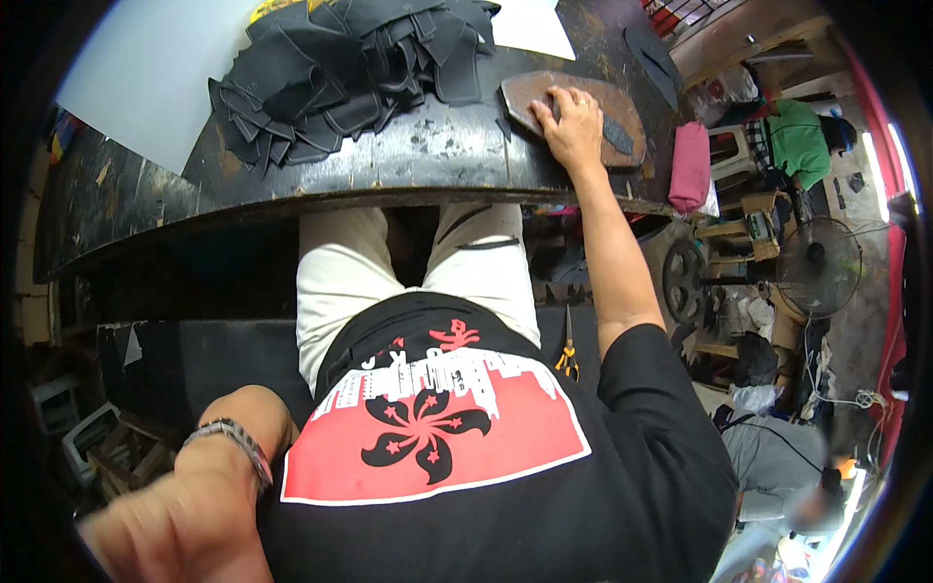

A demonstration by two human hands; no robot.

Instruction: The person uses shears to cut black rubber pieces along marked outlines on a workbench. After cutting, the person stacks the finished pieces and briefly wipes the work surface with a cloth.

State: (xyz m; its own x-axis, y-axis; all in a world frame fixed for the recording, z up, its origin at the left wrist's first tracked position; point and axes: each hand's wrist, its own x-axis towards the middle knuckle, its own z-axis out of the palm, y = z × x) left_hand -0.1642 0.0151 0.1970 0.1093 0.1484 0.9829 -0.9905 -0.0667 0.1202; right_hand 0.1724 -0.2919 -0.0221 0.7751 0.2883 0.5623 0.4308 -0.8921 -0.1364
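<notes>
My right hand (573, 126) rests on a brown, worn slab (622, 97) on the dark table. Its fingers are apart and slightly bent on the slab's surface, with nothing visible in them. Beside this hand, a dark grey oblong piece (618, 138) lies on the slab. My left hand (175, 530), with a metal-banded watch on the wrist, is raised close at the lower left, away from the table. Motion smears it, and its fingers cannot be made out. A heap of black cut sheet pieces (350, 78) with pale outlines sits left of the slab.
A pink roll (691, 165) lies at the table's right end. Scissors with orange-yellow handles (568, 361) lie on the black bench beside me. White sheets (146, 78) cover the table's far left. A fan (819, 267) and two other people are at the right.
</notes>
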